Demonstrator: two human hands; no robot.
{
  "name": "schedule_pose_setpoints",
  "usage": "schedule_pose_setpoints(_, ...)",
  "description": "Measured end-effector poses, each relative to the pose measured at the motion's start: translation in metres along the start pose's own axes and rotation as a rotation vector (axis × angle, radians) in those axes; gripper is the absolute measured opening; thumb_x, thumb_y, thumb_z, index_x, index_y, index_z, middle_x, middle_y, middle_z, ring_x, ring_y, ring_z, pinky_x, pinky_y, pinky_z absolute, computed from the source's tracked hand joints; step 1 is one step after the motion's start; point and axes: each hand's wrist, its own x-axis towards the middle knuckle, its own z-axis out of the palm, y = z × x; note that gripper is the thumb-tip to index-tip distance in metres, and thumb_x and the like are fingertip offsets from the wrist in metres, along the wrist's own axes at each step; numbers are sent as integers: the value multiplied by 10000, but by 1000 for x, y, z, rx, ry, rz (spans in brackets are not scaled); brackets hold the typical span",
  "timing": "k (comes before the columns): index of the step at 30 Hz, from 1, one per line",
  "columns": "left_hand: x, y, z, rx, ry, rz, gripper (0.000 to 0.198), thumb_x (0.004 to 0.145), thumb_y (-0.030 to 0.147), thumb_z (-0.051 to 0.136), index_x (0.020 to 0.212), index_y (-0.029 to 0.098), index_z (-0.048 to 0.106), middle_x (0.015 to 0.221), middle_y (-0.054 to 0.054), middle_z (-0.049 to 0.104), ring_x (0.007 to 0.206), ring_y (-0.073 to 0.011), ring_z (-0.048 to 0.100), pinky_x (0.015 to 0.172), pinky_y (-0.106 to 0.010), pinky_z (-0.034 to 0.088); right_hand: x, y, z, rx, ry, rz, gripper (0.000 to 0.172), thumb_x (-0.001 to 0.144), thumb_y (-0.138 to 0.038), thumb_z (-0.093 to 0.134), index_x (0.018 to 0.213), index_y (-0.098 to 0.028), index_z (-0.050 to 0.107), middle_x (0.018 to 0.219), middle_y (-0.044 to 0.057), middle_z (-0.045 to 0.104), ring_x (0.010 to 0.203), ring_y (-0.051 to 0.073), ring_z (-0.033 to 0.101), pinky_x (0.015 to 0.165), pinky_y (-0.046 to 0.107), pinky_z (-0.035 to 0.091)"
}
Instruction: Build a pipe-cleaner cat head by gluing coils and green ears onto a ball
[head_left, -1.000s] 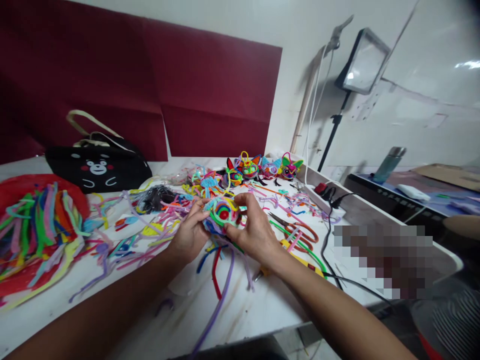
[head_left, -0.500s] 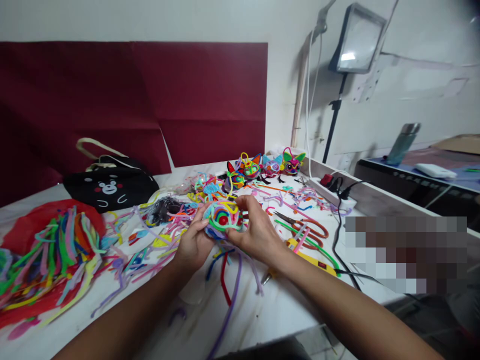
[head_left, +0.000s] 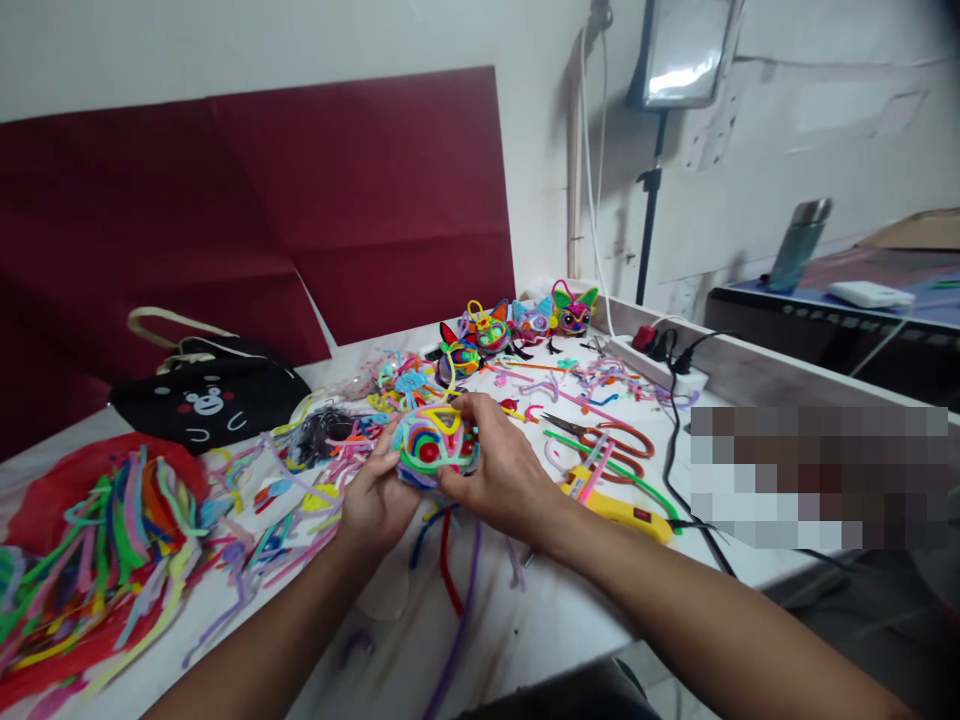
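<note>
Between both hands is a colourful pipe-cleaner figure [head_left: 429, 450], with ringed eyes of red, green and blue, held above the white table. My left hand [head_left: 382, 490] cups it from the left and below, its fingers wrapped round the side. My right hand [head_left: 499, 465] grips its right side, thumb at the front and fingers over the top, covering part of it. Blue, red and purple pipe cleaners [head_left: 448, 570] lie or hang below the figure. Right of my right hand are orange-handled scissors [head_left: 607, 440] and a yellow hot-glue gun [head_left: 622, 512].
Several finished pipe-cleaner figures [head_left: 532, 322] stand at the back. A red bag of pipe cleaners [head_left: 45, 500] lies at left, near a black bag [head_left: 214, 390]. A power strip [head_left: 660, 365] with cables runs along the right. Loose pipe-cleaner pieces litter the table.
The camera view has tilted and shifted a little. The figure stays in both hands, now turned slightly, with more of its right eye and a yellow strand showing on top.
</note>
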Motion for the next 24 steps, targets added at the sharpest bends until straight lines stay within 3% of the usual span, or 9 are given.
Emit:
schedule_pose_setpoints(5, 1, -2, 0, 19, -16, 8, 586, 678, 190, 642, 1263, 222, 641, 1141, -67, 759, 1257, -340, 606, 1079, -516, 470, -2, 2, -1, -11, -13, 24, 562, 693, -132, 677, 1201, -221, 454, 1236, 117, 614, 1170, 271, 608, 1000, 458, 521)
schedule_pose_setpoints(14, 2, -7, -5, -9, 5, -12, 655, 695, 193, 640, 1347, 236, 583, 1264, -67, 715, 1309, -323, 566, 1124, -512, 421, -2, 4, -2, -9, -26, 30, 557, 703, -133, 676, 1211, -203, 458, 1232, 130, 621, 1155, 277, 612, 996, 464, 520)
schedule_pose_setpoints(19, 3, -8, -3, -12, -57, -1, 650, 699, 182, 647, 1344, 231, 586, 1281, -83, 707, 1289, -347, 582, 1097, -540, 444, -2, 8, -2, 0, -15, 5, 557, 703, -138, 675, 1206, -214, 447, 1216, 120, 619, 1150, 273, 616, 986, 456, 531)
schedule_pose_setpoints(24, 3, -8, -2, -10, -104, 11, 667, 704, 168, 669, 1356, 270, 573, 1265, -61, 711, 1234, -321, 624, 1078, -513, 467, -1, 14, -1, 14, 31, -79, 543, 708, -136, 663, 1191, -237, 437, 1195, 101, 602, 1179, 265, 597, 987, 450, 538)
